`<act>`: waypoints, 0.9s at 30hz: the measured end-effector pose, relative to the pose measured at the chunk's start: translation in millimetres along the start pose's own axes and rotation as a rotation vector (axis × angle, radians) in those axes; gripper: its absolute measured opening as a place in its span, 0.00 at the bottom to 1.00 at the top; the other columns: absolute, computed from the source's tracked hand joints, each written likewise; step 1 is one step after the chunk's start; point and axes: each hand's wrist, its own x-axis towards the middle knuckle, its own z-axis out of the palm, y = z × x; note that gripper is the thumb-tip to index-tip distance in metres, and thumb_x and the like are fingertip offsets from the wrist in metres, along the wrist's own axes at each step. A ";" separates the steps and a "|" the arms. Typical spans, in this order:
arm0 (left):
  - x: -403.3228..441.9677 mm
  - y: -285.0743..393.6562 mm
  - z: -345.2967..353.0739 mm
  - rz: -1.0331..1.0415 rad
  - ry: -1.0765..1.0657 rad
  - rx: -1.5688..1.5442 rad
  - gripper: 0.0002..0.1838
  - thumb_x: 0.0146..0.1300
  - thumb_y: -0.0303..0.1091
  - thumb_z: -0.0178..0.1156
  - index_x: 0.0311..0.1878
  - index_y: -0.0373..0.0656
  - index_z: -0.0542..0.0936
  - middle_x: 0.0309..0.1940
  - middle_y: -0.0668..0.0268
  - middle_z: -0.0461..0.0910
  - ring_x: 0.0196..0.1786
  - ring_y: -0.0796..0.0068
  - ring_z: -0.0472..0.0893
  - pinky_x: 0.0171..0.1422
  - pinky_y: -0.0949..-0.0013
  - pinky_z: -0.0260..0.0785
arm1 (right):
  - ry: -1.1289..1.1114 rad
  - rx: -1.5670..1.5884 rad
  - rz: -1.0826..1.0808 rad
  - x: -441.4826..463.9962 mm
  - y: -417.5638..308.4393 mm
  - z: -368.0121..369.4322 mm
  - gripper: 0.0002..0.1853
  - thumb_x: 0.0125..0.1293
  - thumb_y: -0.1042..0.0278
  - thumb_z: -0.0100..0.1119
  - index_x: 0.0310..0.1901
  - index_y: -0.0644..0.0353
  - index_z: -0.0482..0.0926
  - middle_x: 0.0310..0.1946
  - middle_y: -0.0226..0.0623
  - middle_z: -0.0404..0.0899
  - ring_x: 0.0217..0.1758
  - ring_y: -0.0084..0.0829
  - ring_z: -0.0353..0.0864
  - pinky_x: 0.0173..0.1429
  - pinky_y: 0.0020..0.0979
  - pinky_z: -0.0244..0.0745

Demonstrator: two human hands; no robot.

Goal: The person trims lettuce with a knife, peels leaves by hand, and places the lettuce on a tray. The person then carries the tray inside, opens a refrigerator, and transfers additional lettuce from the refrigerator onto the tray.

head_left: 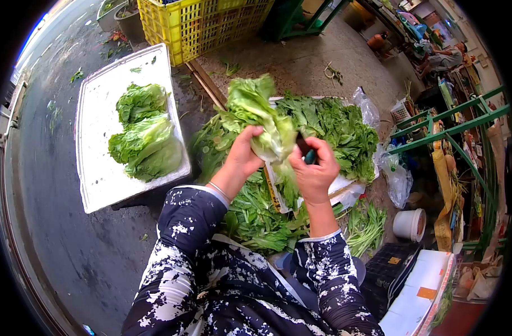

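My left hand grips a head of lettuce near its base and holds it up in front of me, leaves pointing away. In my right hand is a small knife with a dark blade and a teal handle, close against the lettuce's right side. Blur hides whether the blade touches it. On a white foam board to the left lie two lettuce heads. Beneath my hands are loose green leaves, and beyond them a box heaped with dark leafy greens.
A yellow plastic crate stands at the back. Clear plastic bags, a white bucket, a black crate and a green metal rack are on the right. Another person sits far back right.
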 end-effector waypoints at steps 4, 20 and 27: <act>5.0 5.6 -5.2 0.003 -0.010 -0.156 0.23 0.49 0.32 0.50 0.51 0.37 0.67 0.48 0.55 0.72 0.51 0.56 0.72 0.61 0.51 0.60 | 0.331 0.321 0.273 3.6 -15.1 -23.2 0.09 0.54 0.77 0.59 0.37 0.63 0.72 0.29 0.26 0.72 0.27 0.16 0.69 0.31 0.17 0.67; -10.8 -1.2 1.3 -0.170 -0.266 0.332 0.20 0.54 0.30 0.58 0.50 0.38 0.70 0.46 0.61 0.74 0.48 0.66 0.73 0.55 0.62 0.65 | -0.208 1.426 1.326 -36.5 38.0 3.8 0.22 0.59 0.53 0.56 0.51 0.56 0.68 0.40 0.38 0.77 0.36 0.36 0.80 0.12 0.14 0.55; -5.9 -5.3 -0.8 -0.352 0.285 1.103 0.29 0.52 0.52 0.61 0.51 0.40 0.71 0.47 0.61 0.71 0.48 0.68 0.69 0.51 0.55 0.61 | -0.054 0.712 1.089 -5.6 45.5 -19.7 0.22 0.55 0.67 0.62 0.51 0.64 0.70 0.35 0.28 0.76 0.26 0.18 0.73 0.15 0.13 0.52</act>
